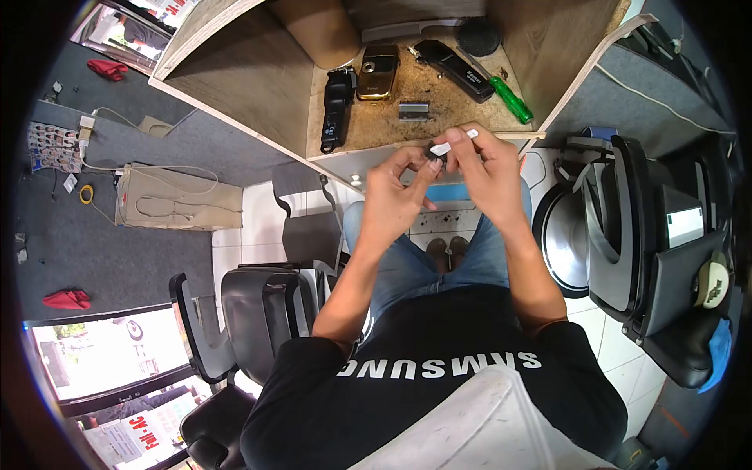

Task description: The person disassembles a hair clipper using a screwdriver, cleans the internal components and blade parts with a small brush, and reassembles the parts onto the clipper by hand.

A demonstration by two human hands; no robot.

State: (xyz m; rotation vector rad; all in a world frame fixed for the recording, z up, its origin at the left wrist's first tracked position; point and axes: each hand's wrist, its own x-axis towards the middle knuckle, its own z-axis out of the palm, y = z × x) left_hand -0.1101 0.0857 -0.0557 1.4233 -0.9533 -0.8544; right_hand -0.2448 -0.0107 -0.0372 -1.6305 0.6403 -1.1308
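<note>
In the head view, my left hand (394,196) pinches a small dark piece (440,159), largely covered by fingers. My right hand (492,166) grips a short, narrow white stick-like tool (454,142) whose end meets the dark piece. Both hands are close together at the shelf's front edge. Just beyond them a small metal blade-like part (413,110) lies on the hair-strewn wooden shelf (384,127). Around it are a black hair clipper (338,110), a gold shaver-like device (377,72), another black clipper (454,70) and a green-handled screwdriver (511,100).
A grey comb (411,30) and round black object (479,36) lie at the shelf's back. Wooden side walls (243,78) enclose it. Black salon chairs (258,313) stand left and right, one beside a round metal base (562,243). Dark clippings (445,221) litter the surface below my hands.
</note>
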